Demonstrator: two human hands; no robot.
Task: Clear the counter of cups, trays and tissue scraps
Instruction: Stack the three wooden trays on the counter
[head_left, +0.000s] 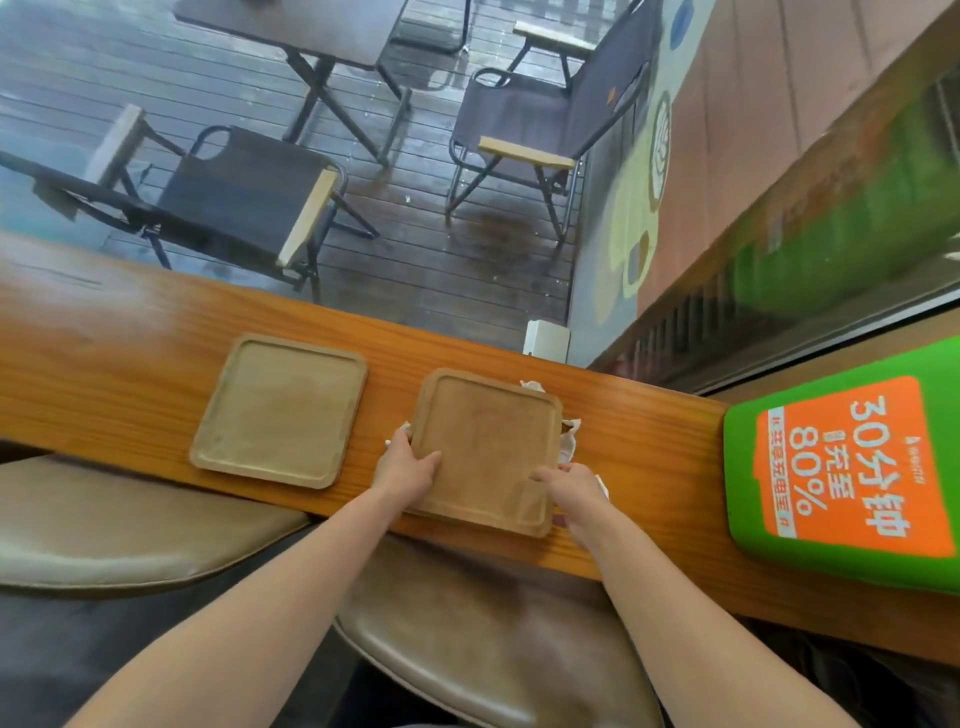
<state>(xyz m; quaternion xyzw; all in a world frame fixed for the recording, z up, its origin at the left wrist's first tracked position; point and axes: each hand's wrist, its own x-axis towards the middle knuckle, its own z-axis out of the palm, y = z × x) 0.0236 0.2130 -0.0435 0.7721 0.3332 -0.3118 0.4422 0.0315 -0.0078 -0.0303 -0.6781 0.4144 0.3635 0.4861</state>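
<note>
Two square wooden trays lie on the long wooden counter (130, 364). The left tray (280, 410) sits alone and holds nothing. The right tray (488, 447) is gripped on both sides: my left hand (408, 467) holds its left edge with the thumb on top, and my right hand (574, 491) holds its near right corner. White tissue scraps (569, 441) poke out from under the right tray at its right, far and left edges. No cup is in view.
A green and orange charging station (841, 467) stands on the counter at the right. Two padded stools (130, 525) sit below the near counter edge. Beyond the window are folding chairs (249, 192) and a table on wet decking.
</note>
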